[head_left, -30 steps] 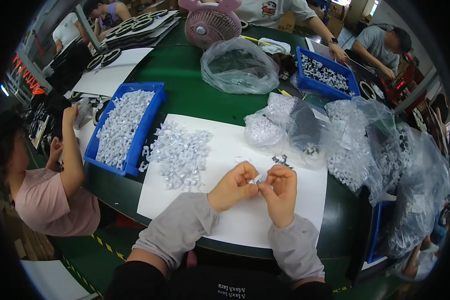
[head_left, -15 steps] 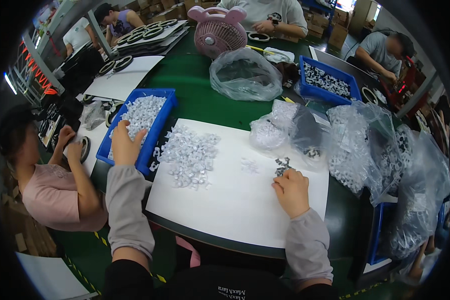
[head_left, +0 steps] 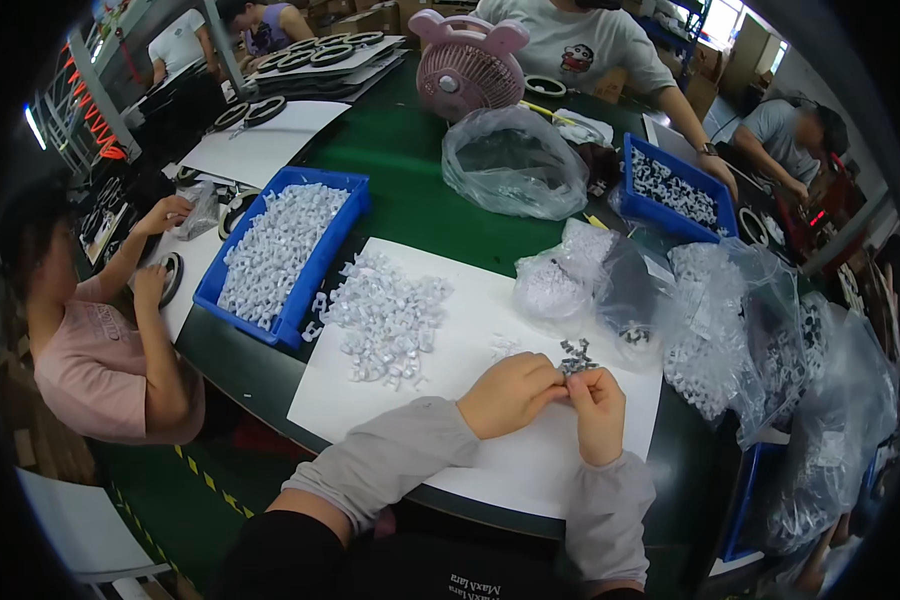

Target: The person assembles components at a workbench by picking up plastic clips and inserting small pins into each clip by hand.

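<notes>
Head view: both bare hands work close together over the right half of a white sheet (head_left: 350, 420), which lies on the dark green surface (head_left: 395, 175). Left hand (head_left: 508, 396) reaches across from the lower left, back of the hand uppermost, thumb and fingers drawn together; right hand (head_left: 602, 415) stands just beside it, thumb and forefinger pinched. Grip of each: closed to a pinch, the two sets of fingertips meeting or nearly so; any part between them is too small and covered to identify. Small dark grey pieces (head_left: 576, 353) lie in a loose cluster on the sheet, just beyond the fingertips. Small pale pieces (head_left: 505, 345) lie on the sheet just beyond the left hand. Large pile of white plastic parts (head_left: 390, 318) spreads over the left part of the sheet, well apart from the hands, a few strays by its left edge. Left of it, a blue bin (head_left: 328, 258) holds many similar white parts. Right of the pile, bags of pale pieces (head_left: 553, 290) rest at the sheet's far edge, with larger clear bags (head_left: 708, 345) of parts further right. Beyond: a crumpled clear bag (head_left: 515, 165) and a pink fan (head_left: 470, 75). Co-worker in a pink shirt (head_left: 100, 370) sits at left.
</notes>
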A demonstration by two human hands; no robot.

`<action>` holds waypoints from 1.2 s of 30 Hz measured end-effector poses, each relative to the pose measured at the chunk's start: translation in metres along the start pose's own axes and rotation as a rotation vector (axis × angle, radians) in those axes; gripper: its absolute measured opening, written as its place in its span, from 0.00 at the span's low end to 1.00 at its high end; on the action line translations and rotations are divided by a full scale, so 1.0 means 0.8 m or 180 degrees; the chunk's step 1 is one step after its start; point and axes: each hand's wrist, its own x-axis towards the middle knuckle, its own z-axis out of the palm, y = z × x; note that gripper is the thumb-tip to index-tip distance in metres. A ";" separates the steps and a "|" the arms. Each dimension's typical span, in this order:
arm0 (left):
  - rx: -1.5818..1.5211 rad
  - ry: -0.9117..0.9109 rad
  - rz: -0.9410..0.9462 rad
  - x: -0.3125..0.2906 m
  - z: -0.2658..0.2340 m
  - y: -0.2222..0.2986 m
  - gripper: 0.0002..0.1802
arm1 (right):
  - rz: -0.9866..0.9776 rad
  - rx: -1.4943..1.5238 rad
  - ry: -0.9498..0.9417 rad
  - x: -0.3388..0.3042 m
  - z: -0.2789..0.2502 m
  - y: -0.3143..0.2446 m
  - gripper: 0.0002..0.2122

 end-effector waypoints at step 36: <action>-0.2615 -0.0015 -0.2422 -0.016 0.018 0.009 0.18 | -0.1220 -0.1368 -0.0359 0.001 0.015 -0.012 0.02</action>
